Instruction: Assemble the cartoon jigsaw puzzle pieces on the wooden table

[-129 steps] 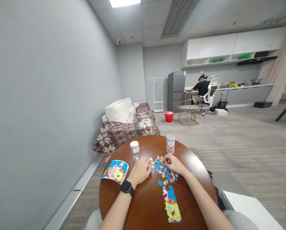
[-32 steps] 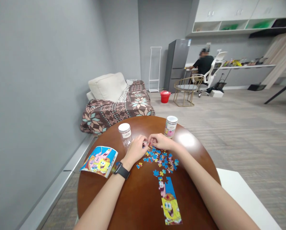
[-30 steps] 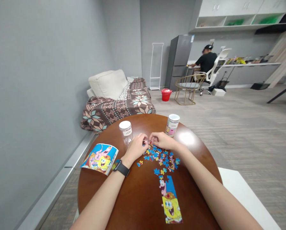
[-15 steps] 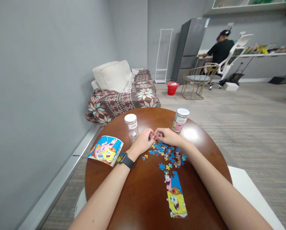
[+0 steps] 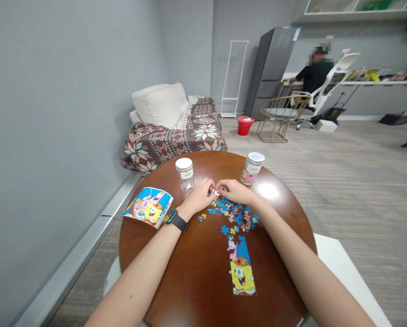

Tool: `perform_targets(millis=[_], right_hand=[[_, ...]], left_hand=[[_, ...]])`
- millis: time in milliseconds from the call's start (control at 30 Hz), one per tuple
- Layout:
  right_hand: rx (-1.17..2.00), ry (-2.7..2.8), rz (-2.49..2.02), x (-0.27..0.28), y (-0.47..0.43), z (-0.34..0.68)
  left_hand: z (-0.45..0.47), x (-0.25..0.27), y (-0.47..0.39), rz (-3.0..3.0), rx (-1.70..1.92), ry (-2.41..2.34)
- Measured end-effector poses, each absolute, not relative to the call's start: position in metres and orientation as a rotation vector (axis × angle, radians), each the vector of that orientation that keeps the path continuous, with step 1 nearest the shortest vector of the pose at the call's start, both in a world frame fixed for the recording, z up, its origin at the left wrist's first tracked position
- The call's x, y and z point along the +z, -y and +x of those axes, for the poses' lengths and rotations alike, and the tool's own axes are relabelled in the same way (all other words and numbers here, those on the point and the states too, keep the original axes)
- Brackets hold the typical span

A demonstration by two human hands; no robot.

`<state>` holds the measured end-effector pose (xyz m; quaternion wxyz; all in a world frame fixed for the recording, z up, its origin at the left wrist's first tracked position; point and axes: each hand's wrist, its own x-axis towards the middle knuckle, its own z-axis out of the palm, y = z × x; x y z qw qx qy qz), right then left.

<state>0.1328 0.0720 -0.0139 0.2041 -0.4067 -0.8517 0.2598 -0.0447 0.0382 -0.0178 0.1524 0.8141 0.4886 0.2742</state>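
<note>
Both hands meet at the far edge of a heap of loose jigsaw pieces (image 5: 235,213). A jigsaw piece with a whitish face (image 5: 217,194) shows between the fingertips. My left hand (image 5: 202,194), with a dark watch on its wrist, is closed in a pinch at the piece's left side. From the right, my right hand (image 5: 233,190) pinches at the same piece, fingers bent. Nearer to me lies a joined strip of puzzle (image 5: 243,278) with a yellow cartoon face and a pink figure. One small yellow-and-red cluster (image 5: 202,218) sits apart, left of the heap.
A clear jar with white lid (image 5: 186,175) stands beyond my left hand, a printed jar (image 5: 252,169) beyond my right. A picture sheet (image 5: 149,206) lies at left on the round wooden table (image 5: 190,277). Further off, a person (image 5: 314,72) sits at a counter.
The view has shifted slightly, so the table things appear a little further left and up. Between my fingertips the piece now shows its whitish face. Both hands stay together.
</note>
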Motion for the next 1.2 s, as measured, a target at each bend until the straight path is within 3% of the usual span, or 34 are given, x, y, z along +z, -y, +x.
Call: perform_targets(millis=[300,1200], right_hand=[[0.512,2.394,-0.985,-0.0172,-0.0735,0.1322],[0.533,2.336,-1.009,-0.014,-0.0706,0.1335]], left_hand=[[-0.0479,-0.0218,-0.0404,2.368,0.798,-1.423],[-0.0467,-0.0208,-0.0378,2.417,0.806,-1.416]])
